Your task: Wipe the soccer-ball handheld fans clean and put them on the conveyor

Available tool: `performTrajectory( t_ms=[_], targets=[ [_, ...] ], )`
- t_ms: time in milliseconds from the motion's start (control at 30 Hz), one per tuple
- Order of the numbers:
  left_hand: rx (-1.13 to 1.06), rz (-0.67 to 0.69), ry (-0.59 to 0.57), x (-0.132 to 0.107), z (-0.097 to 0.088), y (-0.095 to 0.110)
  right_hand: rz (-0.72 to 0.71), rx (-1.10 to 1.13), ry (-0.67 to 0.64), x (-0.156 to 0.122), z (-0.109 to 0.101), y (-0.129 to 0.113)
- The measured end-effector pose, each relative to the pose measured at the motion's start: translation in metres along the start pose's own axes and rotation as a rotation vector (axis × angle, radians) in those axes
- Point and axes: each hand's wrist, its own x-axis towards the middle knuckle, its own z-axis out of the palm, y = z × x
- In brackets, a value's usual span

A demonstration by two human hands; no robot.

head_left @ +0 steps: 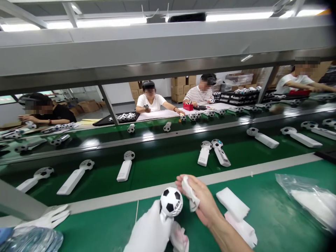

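Observation:
My left hand (154,229), in a white glove, is wrapped round the handle of a small hand-held fan with a football-patterned head (171,201), held upright at the bottom centre. My right hand (203,203) is bare and pinches a small white cloth (191,196) right beside the fan's head. Two white rectangular pieces (232,203) lie on the green table just right of my right wrist.
A green conveyor belt (162,168) runs across in front, carrying several white football fans (125,166). A clear plastic bag (309,199) lies at right, a white glove (49,217) at left. Other people sit working across the belt; a metal frame beam (157,49) runs overhead.

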Motion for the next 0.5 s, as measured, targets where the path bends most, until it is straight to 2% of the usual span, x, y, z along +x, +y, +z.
performTrajectory(
  t_ms=[67, 133, 233, 300, 367, 400, 500],
  targets=[
    [0.282, -0.016, 0.127, 0.004, -0.003, 0.001, -0.140, -0.231, 0.040, -0.007, 0.000, -0.003],
    [0.502, -0.025, 0.191, 0.006, -0.005, 0.000, -0.321, -0.565, -0.061, -0.017, 0.005, 0.000],
    [0.508, 0.051, 0.225, 0.006, -0.003, -0.007, -0.680, -1.090, -0.283, -0.025, 0.013, 0.017],
    [0.492, 0.104, 0.248, 0.007, 0.001, -0.012, -0.827, -1.264, -0.321, -0.025, 0.016, 0.028],
    [0.505, 0.096, 0.253, 0.008, 0.004, -0.015, -0.835, -1.241, -0.300, -0.019, 0.018, 0.034],
    [0.531, 0.089, 0.248, 0.008, 0.005, -0.016, -0.769, -1.145, -0.281, -0.014, 0.018, 0.034],
    [0.638, 0.014, 0.213, 0.008, 0.007, -0.015, -0.400, -0.744, -0.167, 0.003, 0.017, 0.029]
  ],
)
